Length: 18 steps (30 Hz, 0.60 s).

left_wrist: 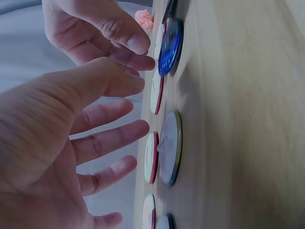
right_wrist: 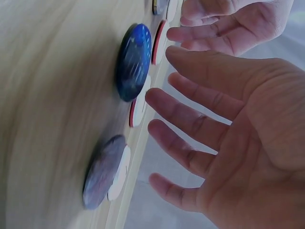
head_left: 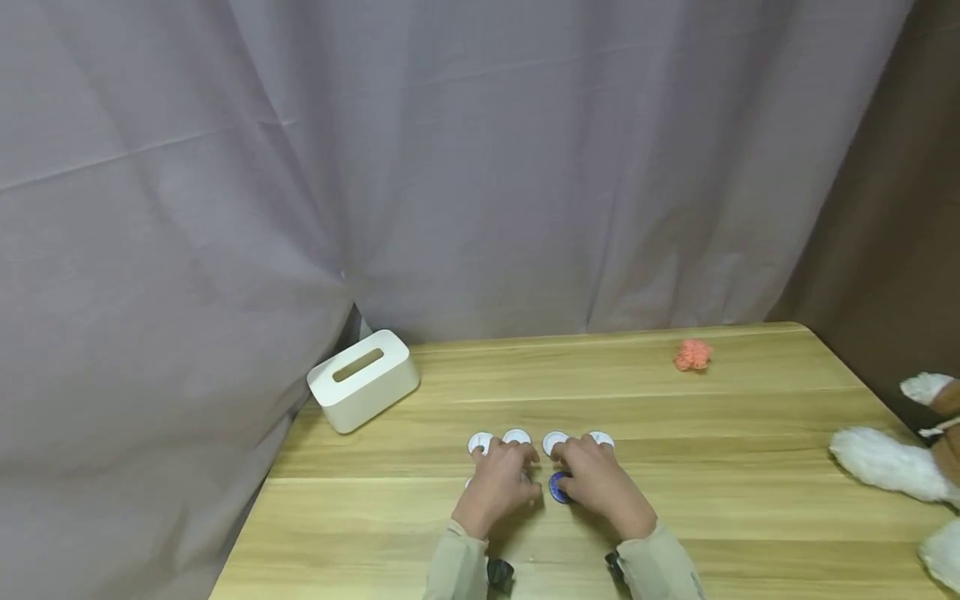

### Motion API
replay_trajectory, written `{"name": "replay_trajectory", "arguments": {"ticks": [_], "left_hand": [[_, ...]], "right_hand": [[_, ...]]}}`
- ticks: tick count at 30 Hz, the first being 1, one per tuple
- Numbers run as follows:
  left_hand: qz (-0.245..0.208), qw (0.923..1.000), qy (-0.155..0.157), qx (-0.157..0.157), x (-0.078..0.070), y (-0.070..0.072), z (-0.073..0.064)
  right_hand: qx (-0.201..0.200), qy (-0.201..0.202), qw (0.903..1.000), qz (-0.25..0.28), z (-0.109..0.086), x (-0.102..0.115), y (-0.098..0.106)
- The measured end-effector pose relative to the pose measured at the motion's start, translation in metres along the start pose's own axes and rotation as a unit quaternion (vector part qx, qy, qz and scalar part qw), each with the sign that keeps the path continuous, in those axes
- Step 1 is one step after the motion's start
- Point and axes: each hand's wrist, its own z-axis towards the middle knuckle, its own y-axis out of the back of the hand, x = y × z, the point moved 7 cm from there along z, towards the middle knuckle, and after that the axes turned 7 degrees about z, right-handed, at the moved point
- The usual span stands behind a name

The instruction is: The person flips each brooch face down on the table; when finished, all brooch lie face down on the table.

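My left hand (head_left: 498,483) and right hand (head_left: 597,483) hover over small round discs on the wooden table. Fingers are spread and loosely bent, with nothing between them. Several white discs, one of them this left white disc (head_left: 478,440), form a far row, with red rims in the wrist views. Nearer lies a shiny dark-blue disc (head_left: 558,488), just by my right thumb. A grey disc (left_wrist: 169,148) lies below my left fingers in the left wrist view. A purplish-grey disc (right_wrist: 104,171) appears in the right wrist view. My hands partly hide the near row in the head view.
A white tissue box (head_left: 367,382) stands at the table's back left. A crumpled coral-pink item (head_left: 693,355) lies at the back right. White and brown plush (head_left: 892,463) reaches over the right edge. A grey curtain (head_left: 480,167) hangs behind the table (head_left: 360,517).
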Motion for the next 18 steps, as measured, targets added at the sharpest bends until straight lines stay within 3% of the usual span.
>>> {"name": "replay_trajectory", "arguments": {"ticks": [18], "left_hand": [[0.012, 0.999, -0.042, 0.005, -0.022, -0.008, 0.005]], "right_hand": [[0.004, 0.002, 1.0, -0.007, -0.01, -0.009, 0.001]]}}
